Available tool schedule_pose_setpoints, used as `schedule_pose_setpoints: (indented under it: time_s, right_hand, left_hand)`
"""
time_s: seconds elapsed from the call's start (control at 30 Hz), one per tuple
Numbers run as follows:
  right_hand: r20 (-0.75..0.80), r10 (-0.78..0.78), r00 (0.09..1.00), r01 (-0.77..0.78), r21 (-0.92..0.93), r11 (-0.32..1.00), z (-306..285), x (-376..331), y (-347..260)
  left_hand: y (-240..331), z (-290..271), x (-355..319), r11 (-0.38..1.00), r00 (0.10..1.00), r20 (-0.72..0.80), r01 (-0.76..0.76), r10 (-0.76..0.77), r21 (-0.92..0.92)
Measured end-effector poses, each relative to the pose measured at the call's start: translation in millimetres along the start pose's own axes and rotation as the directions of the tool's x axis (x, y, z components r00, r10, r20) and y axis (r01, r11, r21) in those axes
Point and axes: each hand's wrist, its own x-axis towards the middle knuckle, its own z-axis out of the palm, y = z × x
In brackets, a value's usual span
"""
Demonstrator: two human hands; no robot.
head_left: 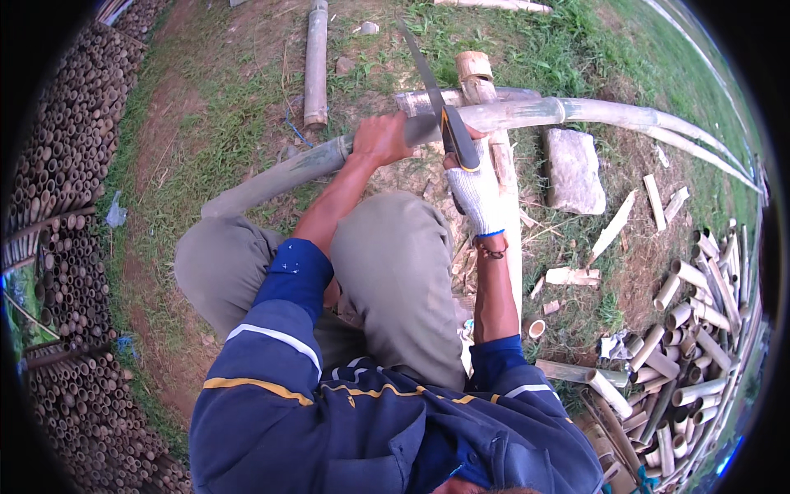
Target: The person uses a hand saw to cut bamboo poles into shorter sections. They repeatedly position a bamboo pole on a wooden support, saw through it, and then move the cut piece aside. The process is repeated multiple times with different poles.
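Note:
A long bamboo pole [296,171] lies crosswise in front of my knees, running from the left to the far right. My left hand [383,140] is bare and closed over the top of it, left of the saw. My right hand [479,188], in a white knitted glove, grips the black and yellow handle of a hand saw [459,138]. The saw's blade [422,66] points away from me and lies across the pole. Whether its teeth are in the bamboo I cannot tell. Beneath the pole is a bamboo support [475,66] with a notched upper end.
A stone block [574,171] sits right of the support. Split bamboo scraps [614,226] lie around it. A heap of cut bamboo pieces [699,354] fills the lower right, and stacked bamboo [74,123] lines the left. Another bamboo length [316,66] lies on the ground ahead.

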Motion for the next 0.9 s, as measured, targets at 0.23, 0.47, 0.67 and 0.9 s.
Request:
schedule_pose_setpoints:
  time_s: [0.23, 0.47, 0.67, 0.9]
  right_hand:
    - [0.024, 0.292, 0.956, -0.29, -0.049, 0.956, -58, -220, -10]
    - [0.045, 0.152, 0.987, -0.147, -0.099, 0.984, -34, -129, -11]
    - [0.009, -0.043, 0.999, 0.044, -0.042, 0.998, 0, -24, 6]
    - [-0.02, 0.244, 0.97, -0.243, 0.042, 0.969, -75, -257, -6]
  left_hand:
    - [-13, 22, -13, 1.0, 1.0, -0.026, -0.006, 0.006, 0.004]
    - [-13, 40, -23, 0.999, 0.99, -0.14, 0.02, -0.016, 0.028]
    - [-9, 30, -12, 0.998, 0.992, -0.112, -0.053, 0.056, 0.036]
    - [-11, 31, -25, 0.999, 0.995, -0.099, -0.004, 0.008, 0.044]
